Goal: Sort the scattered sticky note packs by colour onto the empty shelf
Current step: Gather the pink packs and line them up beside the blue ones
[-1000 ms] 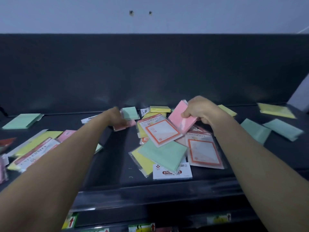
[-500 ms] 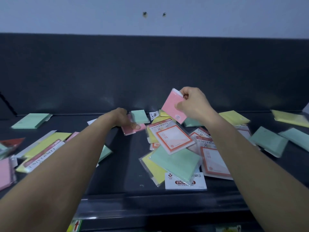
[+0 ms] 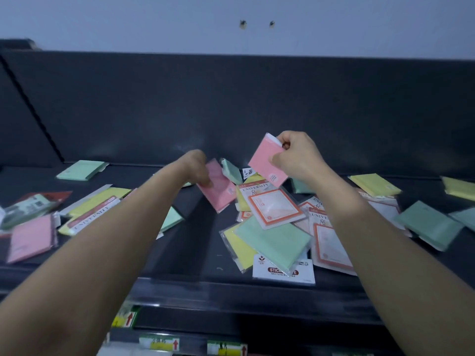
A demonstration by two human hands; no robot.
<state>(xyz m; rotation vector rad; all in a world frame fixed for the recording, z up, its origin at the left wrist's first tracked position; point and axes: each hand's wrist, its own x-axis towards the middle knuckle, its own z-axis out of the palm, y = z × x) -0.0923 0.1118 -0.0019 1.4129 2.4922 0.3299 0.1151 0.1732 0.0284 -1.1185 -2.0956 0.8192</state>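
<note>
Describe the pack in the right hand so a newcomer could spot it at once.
On the dark shelf, look above the central heap, where the right hand pinches a raised pink pack by its upper corner. Unlike the lower, blurred pink pack in the left hand, it is sharp and shows a white flap on top.

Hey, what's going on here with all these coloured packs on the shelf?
A person is sorting sticky note packs on a dark shelf. The right hand pinches a pink pack lifted above the pile. The left hand, blurred, holds a second pink pack just above the shelf. Green packs, yellow packs and a loose pink pack lie scattered and overlapping, so no colour groups show yet.
</note>
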